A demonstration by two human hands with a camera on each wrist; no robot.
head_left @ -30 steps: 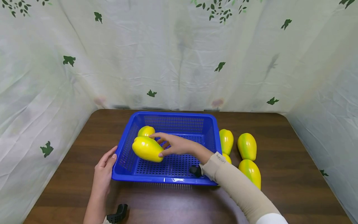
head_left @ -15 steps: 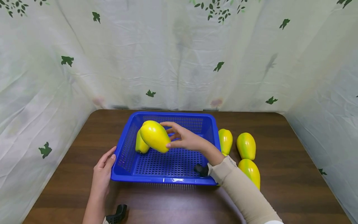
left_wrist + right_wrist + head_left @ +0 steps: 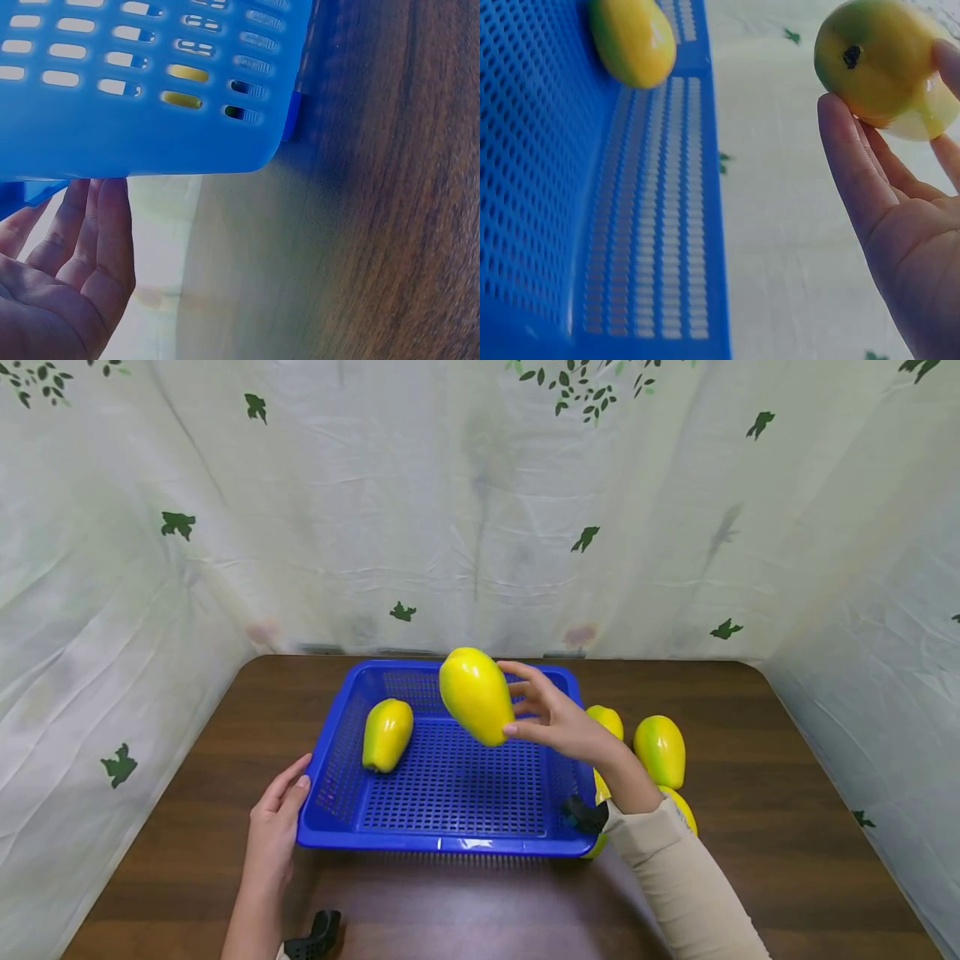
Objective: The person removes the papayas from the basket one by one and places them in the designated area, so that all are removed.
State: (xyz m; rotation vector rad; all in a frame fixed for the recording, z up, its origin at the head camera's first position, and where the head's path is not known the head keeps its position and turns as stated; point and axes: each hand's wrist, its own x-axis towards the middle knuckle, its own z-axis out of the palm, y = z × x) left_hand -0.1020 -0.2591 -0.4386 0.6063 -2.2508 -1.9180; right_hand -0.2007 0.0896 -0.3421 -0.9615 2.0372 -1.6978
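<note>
A yellow papaya (image 3: 476,697) hangs in the air over the back right of the blue plastic basket (image 3: 442,842). My right hand (image 3: 558,718) holds it by one end, thumb below and fingers at its side. The right wrist view shows that papaya's (image 3: 870,64) end with a dark spot, between thumb and fingers. A second papaya (image 3: 387,735) lies inside the basket towards the left. My left hand (image 3: 277,818) touches the basket's left rim from outside. The left wrist view shows the fairly straight fingers (image 3: 112,232) reaching the basket; their tips are partly hidden.
Several more papayas (image 3: 660,752) lie on the brown wooden table (image 3: 780,827), right of the basket, some partly covered by the right arm and the basket. A pale curtain (image 3: 450,510) with green leaf shapes surrounds the table at the back and sides.
My right hand has lifted the papaya from the basket's left side, moving up and right and turning it more upright. The second papaya is now uncovered. My left hand stays at the rim.
</note>
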